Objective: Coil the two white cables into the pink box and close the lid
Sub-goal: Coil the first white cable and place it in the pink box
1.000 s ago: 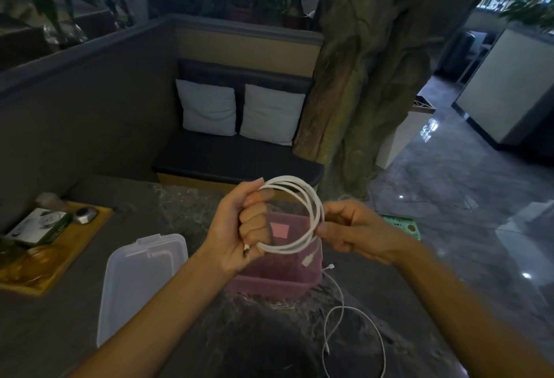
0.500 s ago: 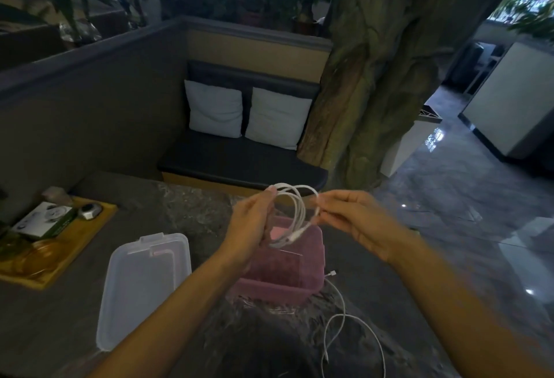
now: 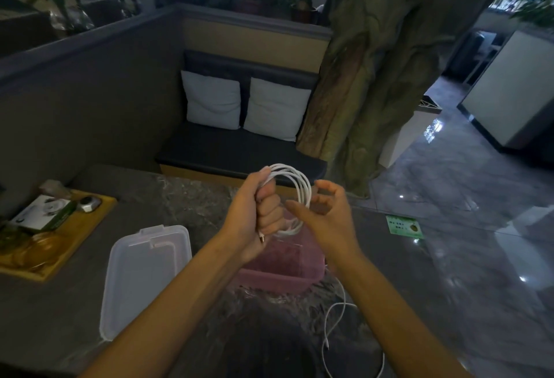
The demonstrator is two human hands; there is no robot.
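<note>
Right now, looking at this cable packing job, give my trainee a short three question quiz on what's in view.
1. True or false: the clear lid is already closed on the pink box.
2. Which hand grips the coiled cable? A) left hand B) right hand C) neither
3. Fill in: the second cable lies loose on the ____, at the person's right of the box.

Key
1. False: the lid lies flat on the table, left of the box.
2. A: the left fingers are closed round the coil; the right hand is open beside it.
3. table
</note>
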